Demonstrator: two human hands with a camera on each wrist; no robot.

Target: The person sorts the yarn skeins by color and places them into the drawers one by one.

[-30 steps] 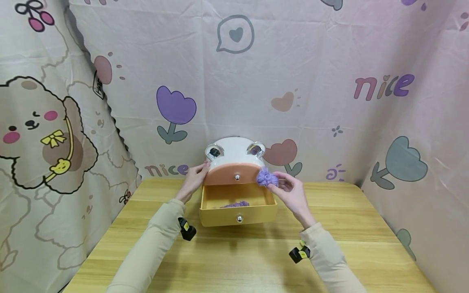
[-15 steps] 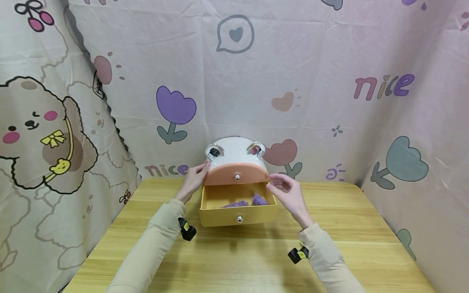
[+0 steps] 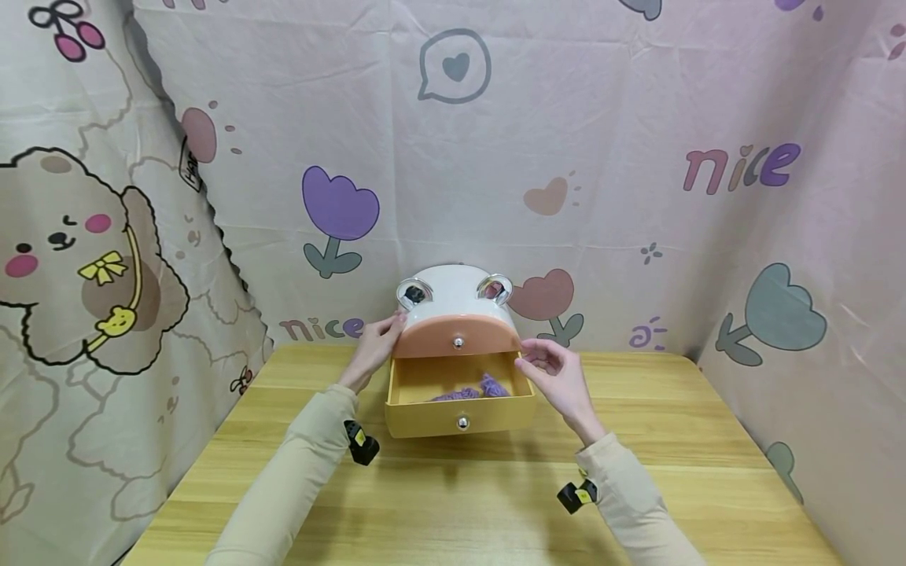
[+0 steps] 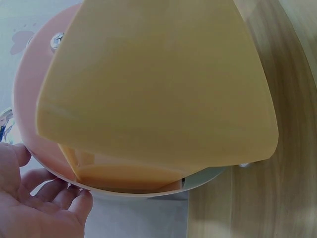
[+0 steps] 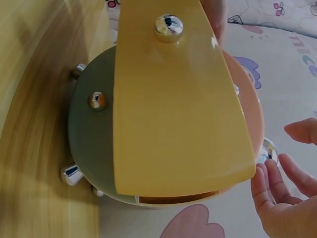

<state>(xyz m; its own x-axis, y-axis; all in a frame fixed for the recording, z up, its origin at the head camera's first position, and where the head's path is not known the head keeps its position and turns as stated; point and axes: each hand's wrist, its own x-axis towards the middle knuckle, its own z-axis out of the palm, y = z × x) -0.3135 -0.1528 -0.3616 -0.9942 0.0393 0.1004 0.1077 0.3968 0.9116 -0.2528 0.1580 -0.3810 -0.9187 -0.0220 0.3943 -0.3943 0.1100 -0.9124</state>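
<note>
Patterned cloth (image 3: 453,157) behind, wood-grain table (image 3: 460,503) in front; small cabinet (image 3: 453,292) with a white top stands at the table's back. Yellow drawer (image 3: 425,423) pulled out; two purple yarn bundles inside, one at right (image 3: 494,386), the other near the middle (image 3: 456,395), behind the drawer front. Left hand (image 3: 371,346) touches the cabinet's left side; can't tell if it grips. Right hand (image 3: 562,381) holds nothing, fingers loosely bent, just beside the drawer's right edge; contact unclear.
</note>
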